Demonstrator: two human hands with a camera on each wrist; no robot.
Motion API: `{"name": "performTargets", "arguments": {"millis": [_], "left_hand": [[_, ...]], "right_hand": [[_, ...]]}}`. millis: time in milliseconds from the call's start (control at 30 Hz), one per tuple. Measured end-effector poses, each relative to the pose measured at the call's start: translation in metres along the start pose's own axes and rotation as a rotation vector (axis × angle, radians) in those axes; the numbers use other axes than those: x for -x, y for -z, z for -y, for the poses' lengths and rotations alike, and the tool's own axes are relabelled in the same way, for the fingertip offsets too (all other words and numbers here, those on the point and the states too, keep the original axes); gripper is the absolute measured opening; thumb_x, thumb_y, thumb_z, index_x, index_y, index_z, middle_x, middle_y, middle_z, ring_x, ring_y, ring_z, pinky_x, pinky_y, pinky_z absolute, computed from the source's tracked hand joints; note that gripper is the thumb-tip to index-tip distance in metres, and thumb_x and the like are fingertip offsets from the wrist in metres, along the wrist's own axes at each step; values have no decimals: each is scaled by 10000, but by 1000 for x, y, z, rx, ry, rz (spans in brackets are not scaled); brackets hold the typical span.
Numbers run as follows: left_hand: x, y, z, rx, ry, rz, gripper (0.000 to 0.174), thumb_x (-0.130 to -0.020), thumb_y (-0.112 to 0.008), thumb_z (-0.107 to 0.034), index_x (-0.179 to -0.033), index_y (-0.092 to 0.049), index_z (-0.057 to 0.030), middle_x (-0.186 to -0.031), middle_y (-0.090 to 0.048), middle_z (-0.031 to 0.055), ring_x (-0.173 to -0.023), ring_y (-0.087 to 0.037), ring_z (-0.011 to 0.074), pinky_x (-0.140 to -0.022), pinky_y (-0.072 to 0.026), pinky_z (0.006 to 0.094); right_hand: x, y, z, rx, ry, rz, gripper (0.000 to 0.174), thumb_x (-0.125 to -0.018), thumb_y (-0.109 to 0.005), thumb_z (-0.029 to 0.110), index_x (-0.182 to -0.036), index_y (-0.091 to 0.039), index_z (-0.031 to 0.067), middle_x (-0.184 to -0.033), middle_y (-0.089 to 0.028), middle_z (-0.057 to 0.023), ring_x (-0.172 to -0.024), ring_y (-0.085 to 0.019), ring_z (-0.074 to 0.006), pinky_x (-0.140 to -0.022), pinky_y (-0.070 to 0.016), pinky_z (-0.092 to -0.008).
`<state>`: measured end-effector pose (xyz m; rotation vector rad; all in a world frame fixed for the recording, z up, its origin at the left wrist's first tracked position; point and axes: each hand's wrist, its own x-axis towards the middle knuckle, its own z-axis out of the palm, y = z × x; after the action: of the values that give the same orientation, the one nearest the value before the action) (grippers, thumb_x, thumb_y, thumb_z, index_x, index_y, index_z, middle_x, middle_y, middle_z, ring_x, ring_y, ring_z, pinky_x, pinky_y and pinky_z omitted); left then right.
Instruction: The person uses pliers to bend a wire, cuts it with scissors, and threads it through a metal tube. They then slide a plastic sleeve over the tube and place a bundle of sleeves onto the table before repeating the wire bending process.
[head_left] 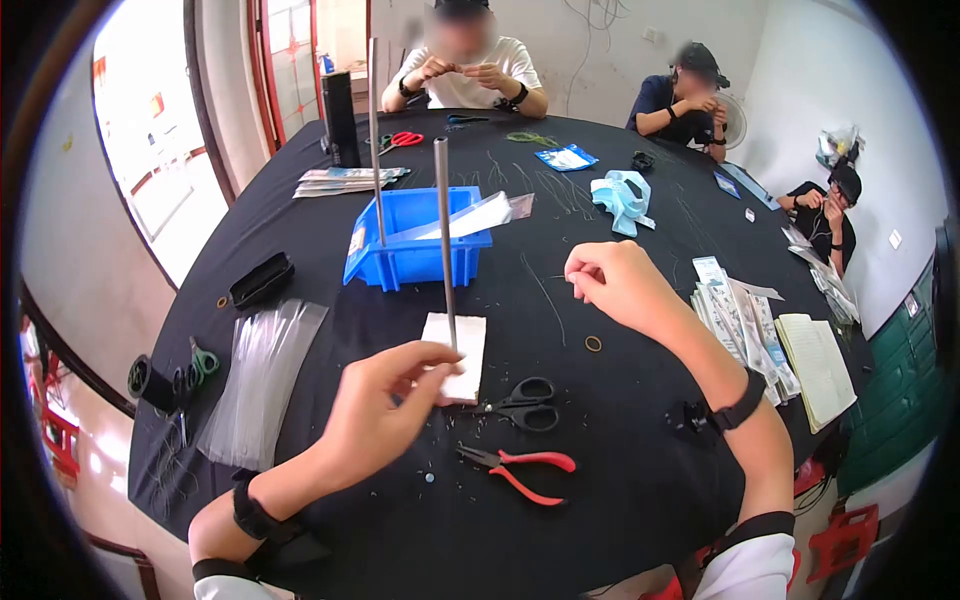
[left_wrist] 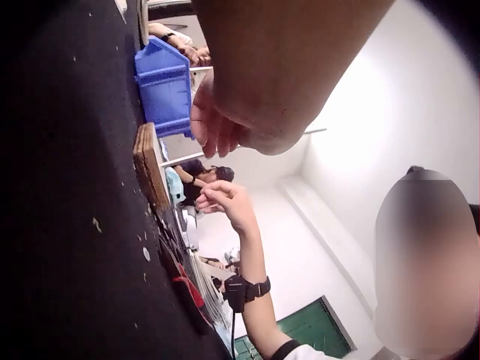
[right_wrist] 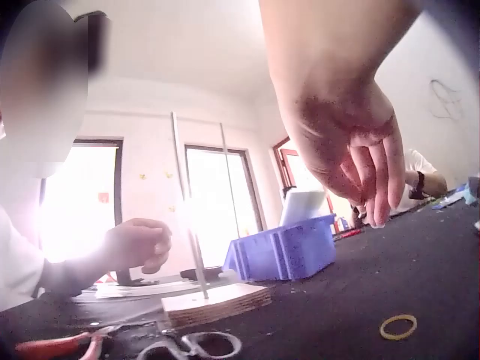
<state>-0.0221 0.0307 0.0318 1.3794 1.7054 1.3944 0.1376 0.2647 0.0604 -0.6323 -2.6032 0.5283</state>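
Observation:
My left hand (head_left: 385, 400) is bent at the foot of an upright metal rod (head_left: 444, 230), thumb and forefinger tips close together beside it. I cannot tell whether they hold anything. The rod rises from a wooden block (left_wrist: 152, 166) with a white top (head_left: 470, 335). Farther right and higher, my right hand (head_left: 625, 285) pinches a thin thread (head_left: 556, 277) between thumb and forefinger, a short length sticking out leftward. Black-handled scissors (head_left: 538, 418) and red-handled pliers (head_left: 535, 458) lie in front of the block.
Behind the block stands a blue bin (head_left: 400, 268) with plastic sleeves and a second rod (head_left: 374, 130) beside it. Clear sleeves (head_left: 265, 385) lie left, papers (head_left: 735, 320) and a notebook (head_left: 815, 365) right. A small ring (head_left: 593, 344) lies below my right hand. Several people sit around the table.

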Motion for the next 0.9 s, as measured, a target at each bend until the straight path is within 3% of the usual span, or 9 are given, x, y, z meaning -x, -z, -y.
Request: {"name": "performTargets", "arguments": {"millis": [133,233,367,400,500,633,733,833,900], "left_hand": [[-7,-19,-9,52,-138,84,397,-890,-501,-44,-1280,-434,-14,-1146,-553,91,-875,-599,110,-657,-497,221],[-16,-25,-7,286,-147,146,471,-890,-506,-50,-1338,-361,-26,-1221,-499,96,-903,-586,111,-664,-502,221],[-12,-17,2,197,69,224,290,-884,-555,-159,-1115,-569,16,-927,-626,95,-675,-578,81,-571,-442,213],[-8,-17,8,153,-24,185,227,-885,-557,-191,-964,-650,1,-729,-621,31,-600,-544,69,-561,-412,210],[8,-8,4,60,-38,124,200,-879,-561,-185,-897,-681,-25,-646,-597,17,-624,-541,71,-594,-418,217],[17,0,12,-104,-299,12,201,-884,-552,-166,-912,-684,-16,-733,-613,87,-706,-563,117,-701,-424,249],[23,8,1,325,37,163,239,-896,-520,-167,-858,-664,20,-777,-616,107,-703,-571,150,-713,-434,267],[23,1,8,708,94,130,357,-918,-425,-185,-684,-593,25,-651,-580,125,-665,-561,205,-712,-446,323],[25,2,9,820,148,169,348,-940,-381,-221,-720,-552,-11,-803,-613,153,-811,-606,243,-731,-485,366]], "right_hand": [[22,4,41,-281,131,82,108,-822,-531,9,-899,-607,2,-707,-642,-67,-671,-631,-122,-629,-495,-244],[35,1,70,-441,278,137,145,-840,-541,-1,-977,-585,7,-786,-659,-63,-757,-644,-115,-698,-510,-242],[42,-19,73,-503,368,86,155,-821,-583,9,-975,-566,3,-831,-658,-90,-760,-656,-145,-662,-504,-247],[43,-23,73,-512,361,76,157,-819,-584,5,-974,-565,-4,-838,-657,-92,-773,-660,-151,-668,-507,-248],[47,-37,72,-580,320,73,135,-812,-590,-14,-942,-573,-42,-864,-659,-102,-822,-669,-175,-692,-519,-249],[54,-51,69,-576,321,43,106,-801,-606,-12,-897,-584,-52,-872,-665,-114,-812,-673,-189,-687,-521,-253],[58,-58,69,-564,324,1,147,-771,-644,-3,-879,-547,-30,-856,-667,-118,-802,-675,-202,-669,-517,-267],[63,-60,70,-454,398,-44,188,-754,-652,-16,-889,-522,-12,-843,-662,-125,-801,-674,-222,-658,-511,-274],[68,-64,73,-451,447,-61,203,-741,-651,-28,-891,-517,-6,-819,-650,-123,-778,-668,-239,-647,-508,-285]]}}
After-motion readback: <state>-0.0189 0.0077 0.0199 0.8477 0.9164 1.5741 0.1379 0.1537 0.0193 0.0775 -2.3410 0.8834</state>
